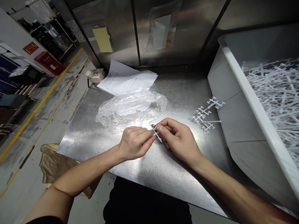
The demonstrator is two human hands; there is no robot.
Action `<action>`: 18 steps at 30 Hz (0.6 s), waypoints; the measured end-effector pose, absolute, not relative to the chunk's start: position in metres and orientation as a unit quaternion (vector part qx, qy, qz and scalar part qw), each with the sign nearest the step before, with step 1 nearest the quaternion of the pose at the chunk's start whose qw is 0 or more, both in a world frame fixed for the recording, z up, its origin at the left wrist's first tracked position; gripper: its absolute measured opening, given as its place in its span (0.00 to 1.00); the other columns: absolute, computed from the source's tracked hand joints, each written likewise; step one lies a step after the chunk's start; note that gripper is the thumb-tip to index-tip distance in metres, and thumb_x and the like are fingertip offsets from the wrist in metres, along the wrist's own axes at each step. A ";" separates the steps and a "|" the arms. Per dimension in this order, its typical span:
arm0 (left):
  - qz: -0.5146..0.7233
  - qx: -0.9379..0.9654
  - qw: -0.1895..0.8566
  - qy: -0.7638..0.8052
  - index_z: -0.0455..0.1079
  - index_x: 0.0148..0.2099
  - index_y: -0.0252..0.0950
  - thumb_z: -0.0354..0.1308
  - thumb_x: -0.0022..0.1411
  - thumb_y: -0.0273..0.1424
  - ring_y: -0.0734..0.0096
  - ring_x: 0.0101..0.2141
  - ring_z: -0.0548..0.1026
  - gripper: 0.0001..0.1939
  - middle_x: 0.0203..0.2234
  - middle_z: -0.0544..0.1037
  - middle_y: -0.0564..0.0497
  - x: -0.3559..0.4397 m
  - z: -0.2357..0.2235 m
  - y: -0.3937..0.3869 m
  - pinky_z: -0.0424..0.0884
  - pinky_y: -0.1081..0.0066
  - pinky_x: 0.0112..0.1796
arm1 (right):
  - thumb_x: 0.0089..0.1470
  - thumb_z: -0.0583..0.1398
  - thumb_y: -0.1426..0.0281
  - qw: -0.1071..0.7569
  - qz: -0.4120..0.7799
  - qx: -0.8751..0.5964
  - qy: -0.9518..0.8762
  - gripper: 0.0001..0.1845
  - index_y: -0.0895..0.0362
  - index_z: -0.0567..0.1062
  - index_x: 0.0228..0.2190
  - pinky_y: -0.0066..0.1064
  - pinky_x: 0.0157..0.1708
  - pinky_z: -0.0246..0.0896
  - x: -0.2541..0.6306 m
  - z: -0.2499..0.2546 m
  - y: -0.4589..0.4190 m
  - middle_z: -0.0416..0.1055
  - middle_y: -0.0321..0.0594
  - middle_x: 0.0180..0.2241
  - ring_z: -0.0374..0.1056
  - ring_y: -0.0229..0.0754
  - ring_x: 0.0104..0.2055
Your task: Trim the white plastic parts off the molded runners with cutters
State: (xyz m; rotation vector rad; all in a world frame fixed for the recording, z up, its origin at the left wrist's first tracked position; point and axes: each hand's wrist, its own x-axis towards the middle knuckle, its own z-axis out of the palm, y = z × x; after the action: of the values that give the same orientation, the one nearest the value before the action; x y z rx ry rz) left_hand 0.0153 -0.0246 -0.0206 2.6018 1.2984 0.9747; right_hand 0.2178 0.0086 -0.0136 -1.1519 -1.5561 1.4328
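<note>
My left hand [134,142] and my right hand [178,138] meet over the steel table [93,137], fingers pinched together on a small white plastic part [157,133]. A tiny metal piece shows at its top end, between my fingertips. Just behind my hands lies a crumpled clear plastic bag [132,109] with small white pieces inside. To the right of my right hand a white plastic sprue frame [206,115] lies flat on the table.
A large white bin [254,105] full of white plastic sprues [277,90] leans at the right. Printed paper sheets [127,81] and a power socket [95,74] sit at the back left. A brown bag [52,163] lies on the floor below the table's left edge.
</note>
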 end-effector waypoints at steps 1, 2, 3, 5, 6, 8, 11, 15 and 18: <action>0.317 0.849 0.037 0.422 0.77 0.38 0.35 0.56 0.79 0.30 0.71 0.25 0.76 0.14 0.25 0.80 0.53 0.015 -0.020 -0.024 0.68 0.66 0.29 | 0.69 0.64 0.56 0.359 0.559 -0.446 -0.600 0.17 0.54 0.78 0.33 0.32 0.23 0.53 0.218 -0.014 0.009 0.70 0.34 0.24 0.61 0.37 0.24; 0.316 0.849 0.038 0.421 0.77 0.38 0.35 0.56 0.79 0.30 0.71 0.25 0.75 0.14 0.25 0.79 0.53 0.015 -0.020 -0.024 0.68 0.66 0.29 | 0.69 0.64 0.56 0.360 0.561 -0.445 -0.598 0.17 0.54 0.77 0.33 0.32 0.23 0.53 0.217 -0.014 0.009 0.71 0.34 0.25 0.61 0.37 0.24; 0.318 0.849 0.040 0.421 0.77 0.39 0.35 0.56 0.79 0.30 0.71 0.25 0.75 0.13 0.25 0.78 0.53 0.015 -0.020 -0.024 0.68 0.66 0.29 | 0.69 0.64 0.57 0.362 0.563 -0.442 -0.597 0.16 0.54 0.77 0.33 0.32 0.24 0.53 0.218 -0.013 0.009 0.71 0.34 0.25 0.61 0.37 0.24; 0.324 0.845 0.050 0.422 0.77 0.40 0.35 0.56 0.79 0.30 0.71 0.26 0.75 0.12 0.26 0.79 0.53 0.014 -0.019 -0.023 0.69 0.67 0.31 | 0.70 0.64 0.57 0.371 0.565 -0.436 -0.594 0.16 0.54 0.77 0.33 0.32 0.24 0.54 0.219 -0.013 0.011 0.71 0.34 0.25 0.61 0.37 0.25; 0.329 0.841 0.055 0.425 0.77 0.42 0.35 0.57 0.79 0.30 0.71 0.27 0.76 0.11 0.28 0.79 0.52 0.013 -0.018 -0.023 0.69 0.68 0.31 | 0.70 0.64 0.57 0.378 0.564 -0.431 -0.594 0.16 0.54 0.78 0.33 0.32 0.25 0.55 0.219 -0.013 0.011 0.71 0.34 0.26 0.62 0.37 0.25; 0.339 0.832 0.066 0.434 0.77 0.45 0.35 0.57 0.80 0.29 0.71 0.29 0.78 0.09 0.30 0.81 0.51 0.011 -0.017 -0.023 0.71 0.69 0.32 | 0.70 0.63 0.58 0.398 0.551 -0.420 -0.601 0.15 0.54 0.79 0.36 0.32 0.26 0.57 0.221 -0.013 0.014 0.73 0.35 0.27 0.65 0.38 0.26; 0.343 0.827 0.069 0.439 0.77 0.49 0.35 0.55 0.80 0.28 0.70 0.32 0.80 0.08 0.33 0.83 0.50 0.009 -0.016 -0.022 0.72 0.69 0.34 | 0.70 0.64 0.58 0.420 0.525 -0.408 -0.618 0.13 0.54 0.80 0.40 0.33 0.27 0.61 0.224 -0.015 0.018 0.76 0.37 0.30 0.69 0.40 0.29; 0.332 0.838 0.034 0.432 0.75 0.50 0.35 0.53 0.80 0.26 0.70 0.31 0.79 0.09 0.32 0.82 0.50 0.007 -0.015 -0.021 0.72 0.69 0.33 | 0.68 0.65 0.59 0.423 0.523 -0.411 -0.615 0.11 0.55 0.80 0.41 0.32 0.27 0.64 0.225 -0.016 0.021 0.76 0.36 0.30 0.70 0.39 0.27; 0.317 0.851 -0.017 0.419 0.75 0.49 0.34 0.52 0.80 0.24 0.70 0.30 0.78 0.09 0.30 0.81 0.51 0.007 -0.014 -0.019 0.71 0.68 0.32 | 0.68 0.65 0.60 0.419 0.538 -0.413 -0.603 0.11 0.55 0.80 0.41 0.32 0.27 0.67 0.225 -0.015 0.021 0.74 0.34 0.27 0.70 0.39 0.25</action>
State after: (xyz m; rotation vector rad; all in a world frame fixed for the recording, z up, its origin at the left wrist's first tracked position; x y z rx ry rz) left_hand 0.0068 -0.0194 -0.0144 2.7014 1.3314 1.0058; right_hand 0.2247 0.0208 -0.0152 -1.0354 -1.5127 1.3492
